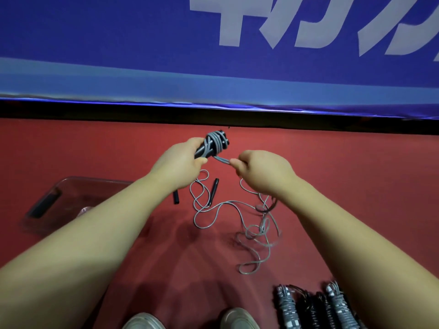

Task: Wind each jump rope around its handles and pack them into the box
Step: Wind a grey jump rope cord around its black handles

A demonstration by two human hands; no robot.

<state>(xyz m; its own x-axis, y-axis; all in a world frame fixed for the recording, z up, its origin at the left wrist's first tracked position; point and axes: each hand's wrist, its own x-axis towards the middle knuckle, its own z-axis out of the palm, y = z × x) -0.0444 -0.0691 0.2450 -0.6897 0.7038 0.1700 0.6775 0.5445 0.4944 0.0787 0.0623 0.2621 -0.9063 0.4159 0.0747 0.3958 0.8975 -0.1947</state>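
A blue banner [118, 43] hangs behind the red floor [356, 174], where a clear box [95, 180] lies at the left, well apart from the work. At the lower right, a row of wound ropes [332, 307] lies on the floor, not yet packed. Between the arms, a loose grey cord [228, 204] sprawls in loops beside two black handles [215, 189]; which loops belong to which rope I cannot tell. The left hand [178, 162] has its grip closed round a pair of handles [200, 151], raised above the floor, with a coil [217, 142] already wound near their far end. The right hand [263, 169] has its grip pinched on the cord just beside that coil, the rest trailing down to the floor. The cord looks light, limp and rather slick, so it will likely slacken unless kept taut. It is best held close to the coil, with the stiff handles gripped mid-length.
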